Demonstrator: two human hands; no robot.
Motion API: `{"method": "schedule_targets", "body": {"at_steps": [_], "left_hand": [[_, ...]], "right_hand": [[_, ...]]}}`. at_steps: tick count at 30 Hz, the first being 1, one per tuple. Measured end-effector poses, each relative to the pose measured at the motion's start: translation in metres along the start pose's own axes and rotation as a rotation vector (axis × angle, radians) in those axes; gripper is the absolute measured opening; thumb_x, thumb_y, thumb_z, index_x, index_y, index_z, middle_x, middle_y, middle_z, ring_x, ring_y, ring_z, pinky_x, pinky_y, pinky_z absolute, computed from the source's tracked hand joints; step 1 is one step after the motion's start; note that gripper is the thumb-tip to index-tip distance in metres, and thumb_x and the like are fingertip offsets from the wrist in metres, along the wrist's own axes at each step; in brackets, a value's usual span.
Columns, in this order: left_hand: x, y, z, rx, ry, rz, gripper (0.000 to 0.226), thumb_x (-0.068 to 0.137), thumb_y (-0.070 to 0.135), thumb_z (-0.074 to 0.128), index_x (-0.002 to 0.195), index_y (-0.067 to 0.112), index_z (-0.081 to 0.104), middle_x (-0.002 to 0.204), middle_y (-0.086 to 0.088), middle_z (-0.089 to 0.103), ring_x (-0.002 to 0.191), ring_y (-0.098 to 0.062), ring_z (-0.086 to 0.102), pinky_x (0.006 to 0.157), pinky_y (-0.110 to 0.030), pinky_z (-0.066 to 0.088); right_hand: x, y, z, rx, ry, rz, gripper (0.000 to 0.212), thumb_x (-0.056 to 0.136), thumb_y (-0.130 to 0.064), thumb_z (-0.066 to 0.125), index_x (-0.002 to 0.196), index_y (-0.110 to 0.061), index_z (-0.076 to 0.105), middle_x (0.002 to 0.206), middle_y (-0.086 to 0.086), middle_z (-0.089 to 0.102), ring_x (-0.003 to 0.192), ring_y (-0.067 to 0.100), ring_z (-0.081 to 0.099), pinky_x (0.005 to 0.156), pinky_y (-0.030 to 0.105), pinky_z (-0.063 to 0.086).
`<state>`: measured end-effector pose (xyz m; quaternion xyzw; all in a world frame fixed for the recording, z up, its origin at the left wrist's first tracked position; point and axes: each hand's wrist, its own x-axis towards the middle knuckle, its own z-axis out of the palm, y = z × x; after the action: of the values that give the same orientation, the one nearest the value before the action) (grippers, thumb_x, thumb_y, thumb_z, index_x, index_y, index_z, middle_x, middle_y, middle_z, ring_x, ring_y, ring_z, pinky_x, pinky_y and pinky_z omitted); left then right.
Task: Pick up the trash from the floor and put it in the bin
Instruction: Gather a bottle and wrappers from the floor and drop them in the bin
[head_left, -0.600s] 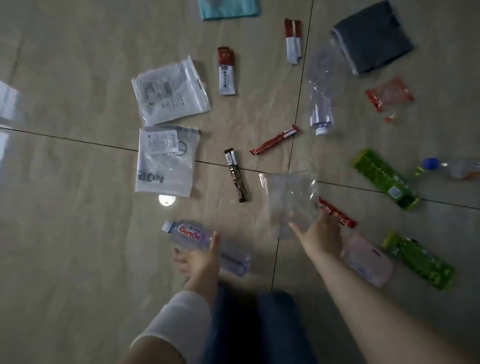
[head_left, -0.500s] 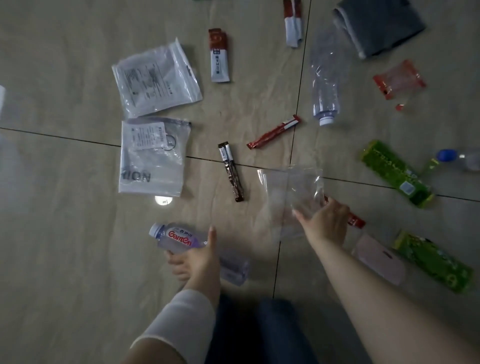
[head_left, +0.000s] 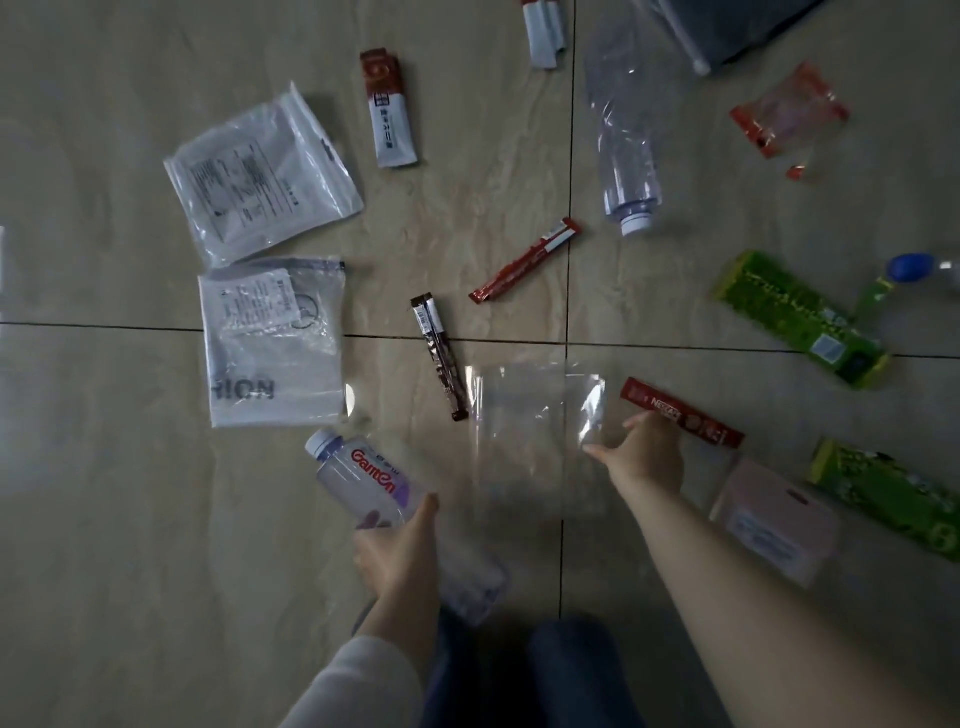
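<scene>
My left hand (head_left: 397, 551) is wrapped around a clear water bottle (head_left: 374, 475) with a red-lettered label and a pale cap, held low over the tiled floor. My right hand (head_left: 647, 457) grips the right edge of a clear plastic bag (head_left: 530, 431), which hangs in front of the floor. A red Nescafe stick (head_left: 680, 413) lies just right of that hand. No bin is in view.
Scattered on the floor: two white pouches (head_left: 260, 176) (head_left: 272, 340), a brown stick (head_left: 439, 356), a red stick (head_left: 524, 260), a red-white sachet (head_left: 389, 106), an empty clear bottle (head_left: 626, 135), green packets (head_left: 800, 317) (head_left: 883, 491), a pink packet (head_left: 774, 519), a red wrapper (head_left: 787, 106). My knees (head_left: 519, 670) are below.
The view has shifted, so the litter sits higher in frame. My left hand has raised the bottle. My right hand has pulled the clear bag back, uncovering the red Nescafe stick.
</scene>
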<state>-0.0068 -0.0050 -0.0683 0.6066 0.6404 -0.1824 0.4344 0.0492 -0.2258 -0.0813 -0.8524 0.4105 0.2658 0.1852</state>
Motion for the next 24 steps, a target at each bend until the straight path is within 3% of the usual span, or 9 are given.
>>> {"method": "schedule_targets", "body": {"at_steps": [5,9,14,19,21,24], "left_hand": [[-0.011,0.035,0.003,0.060,-0.084,0.266,0.067,0.070,0.014,0.077,0.124,0.006,0.039,0.120,-0.016,0.058,0.091,-0.020,0.056,0.066,-0.024,0.044],[0.003,0.073,0.019,0.255,-0.114,0.509,0.072,0.069,0.023,0.078,0.127,0.007,0.039,0.118,-0.011,0.060,0.091,-0.017,0.056,0.077,-0.029,0.043],[0.016,0.100,0.029,0.380,-0.079,0.647,0.074,0.068,0.029,0.077,0.128,0.014,0.036,0.119,-0.010,0.060,0.102,-0.027,0.060,0.090,-0.041,0.049],[0.017,0.113,0.025,0.447,-0.022,0.673,0.079,0.066,0.034,0.077,0.129,0.012,0.035,0.120,-0.011,0.059,0.107,-0.030,0.058,0.091,-0.043,0.048],[0.012,0.117,0.022,0.464,-0.004,0.676,0.080,0.066,0.037,0.078,0.129,0.011,0.035,0.120,-0.011,0.059,0.107,-0.032,0.057,0.087,-0.042,0.045],[-0.003,0.119,0.018,0.504,-0.013,0.692,0.082,0.064,0.043,0.079,0.126,0.009,0.037,0.120,-0.012,0.057,0.107,-0.034,0.057,0.087,-0.044,0.046]], "right_hand": [[-0.012,0.002,-0.003,-0.090,-0.076,0.086,0.104,0.063,-0.056,0.076,0.138,0.001,0.031,0.145,0.024,0.035,0.133,0.036,0.035,0.106,0.044,0.038],[-0.011,-0.010,0.023,-0.044,-0.008,-0.007,0.091,0.060,-0.057,0.077,0.122,0.002,0.044,0.128,0.022,0.049,0.120,0.035,0.046,0.097,0.043,0.043],[-0.026,-0.020,0.051,0.092,0.112,-0.030,0.085,0.056,-0.064,0.074,0.106,0.001,0.055,0.115,0.018,0.052,0.107,0.032,0.049,0.090,0.039,0.040],[-0.024,-0.021,0.050,0.129,-0.030,-0.032,0.032,0.086,-0.026,0.062,0.105,0.000,0.062,0.118,0.017,0.055,0.106,0.032,0.053,0.087,0.036,0.044],[-0.025,-0.015,0.037,0.227,-0.048,-0.045,0.018,0.091,-0.013,0.053,0.098,0.001,0.063,0.106,0.018,0.064,0.096,0.031,0.059,0.077,0.035,0.045],[-0.032,0.009,0.009,0.322,-0.050,-0.099,0.009,0.093,-0.008,0.050,0.092,-0.002,0.057,0.089,0.016,0.065,0.082,0.027,0.062,0.065,0.030,0.044]]}}
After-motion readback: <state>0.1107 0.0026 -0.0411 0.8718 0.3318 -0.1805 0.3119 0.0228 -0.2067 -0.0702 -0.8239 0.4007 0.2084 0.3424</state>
